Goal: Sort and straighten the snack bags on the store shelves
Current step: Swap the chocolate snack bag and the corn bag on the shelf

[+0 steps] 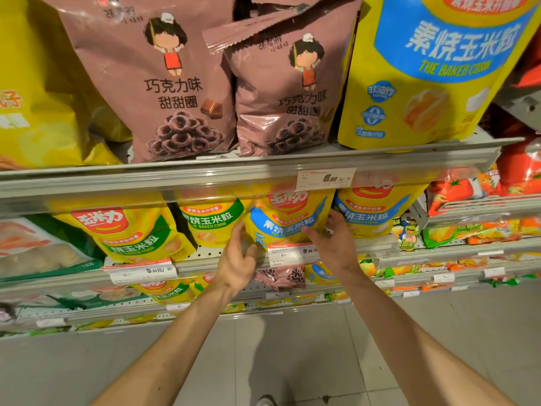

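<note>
At the middle shelf [377, 247], both hands reach for one yellow baked-corn bag w/ blue label [288, 221], standing upright btw. a green-label corn bag [210, 221] on its left and another blue-label bag [371, 215] on its right. Left hand [237, 260]: fingers [238, 232] loosely spread, touching the bag's left edge; no clear grip visible. Right hand [333, 238]: thumb laid across the bag's front, fingers curled round its right edge, i.e. grasping the bag. A price tag [292, 253] sits on the shelf rail just below the bag, btw. the two hands. Further left on the same shelf, a 2nd green-label corn bag [128, 230] leans slightly. Upper shelf [234, 174]: two brown chocolate-ring bags [164, 83] side by side, the right one tilted w/ its top seal folded over; a large blue-label corn bag [424, 71] at right, a yellow bag [38, 98] at far left. Lower shelf: one brown bag [282, 278] lies among yellow corn bags, partly hidden by the rail. Grey tiled floor [292, 347] below.
</note>
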Demonstrator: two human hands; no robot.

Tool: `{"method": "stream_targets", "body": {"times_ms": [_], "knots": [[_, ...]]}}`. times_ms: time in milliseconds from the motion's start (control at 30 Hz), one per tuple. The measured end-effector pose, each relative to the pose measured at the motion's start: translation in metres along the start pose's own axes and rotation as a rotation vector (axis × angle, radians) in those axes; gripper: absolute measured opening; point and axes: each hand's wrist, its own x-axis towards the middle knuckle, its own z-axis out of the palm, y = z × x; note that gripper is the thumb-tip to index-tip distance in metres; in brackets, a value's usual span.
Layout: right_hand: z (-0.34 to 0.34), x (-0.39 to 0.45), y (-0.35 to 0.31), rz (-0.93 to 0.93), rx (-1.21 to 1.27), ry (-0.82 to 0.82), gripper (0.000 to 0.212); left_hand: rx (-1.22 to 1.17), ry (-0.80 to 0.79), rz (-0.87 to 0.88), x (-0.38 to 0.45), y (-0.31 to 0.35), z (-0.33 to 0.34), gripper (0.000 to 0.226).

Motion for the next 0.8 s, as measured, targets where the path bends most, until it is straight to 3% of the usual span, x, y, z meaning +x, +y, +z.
{"method": "stream_targets", "body": {"times_ms": [267, 500, 700, 800], "knots": [[-0.007, -0.011, 0.001, -0.057, -0.035, -0.061, 0.053, -0.031, -0.02, 0.008, -0.007, 0.003, 0.001, 0.062], [-0.023, -0.03, -0.014, -0.129, -0.125, -0.105, 0.059, 0.133, 0.063, 0.078, -0.028, 0.013, -0.014, 0.063], [-0.05, -0.078, -0.022, -0.201, -0.258, -0.107, 0.065, 0.251, 0.061, 0.106, -0.075, 0.016, -0.022, 0.073], [-0.072, -0.112, -0.022, -0.19, -0.278, -0.133, 0.065, 0.258, 0.102, 0.134, -0.116, 0.03, -0.015, 0.064]]}}
